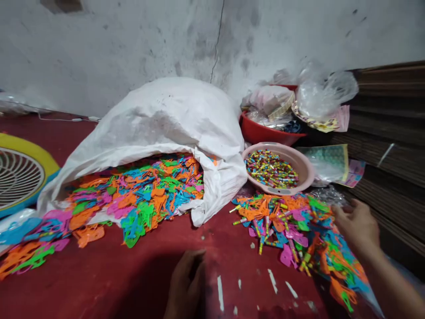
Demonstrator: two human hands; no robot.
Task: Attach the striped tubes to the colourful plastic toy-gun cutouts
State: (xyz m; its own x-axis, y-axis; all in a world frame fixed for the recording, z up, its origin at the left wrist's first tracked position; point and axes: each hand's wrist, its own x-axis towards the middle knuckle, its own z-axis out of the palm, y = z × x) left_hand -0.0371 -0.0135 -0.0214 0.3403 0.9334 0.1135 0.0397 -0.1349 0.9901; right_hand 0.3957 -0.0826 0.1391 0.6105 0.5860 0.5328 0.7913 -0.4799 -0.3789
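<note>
Right hand (357, 228), seen from the back, hovering at the far edge of the nearer heap: fingers loosely spread, partly open, with nothing visible in its grip. Left hand (186, 283), low at the near edge of the view and largely in shadow: fingers curled, lying over the red tabletop (239, 250); whether it holds anything small cannot be told.

Between the hands and reaching toward the right hand lies a loose heap of flat plastic cut-outs (292, 230) in orange, pink, green and blue, mixed with short striped tubes (262, 235). The cut-outs appear light, thin and somewhat springy, with narrow projections that may snag one another; the broad flat body is probably the surest place to take hold, as the slender parts may bend or snap. The tubes look small and liable to roll, and are best pinched along their length.

Behind the heap, a pink plastic basin (307, 166) holds more striped tubes, and a red plastic basin (262, 130) holds packets and clear bags. To the left, a white woven sack (142, 128) lies open, with a second mass of cut-outs (139, 190) spilling from its mouth across the tabletop
</note>
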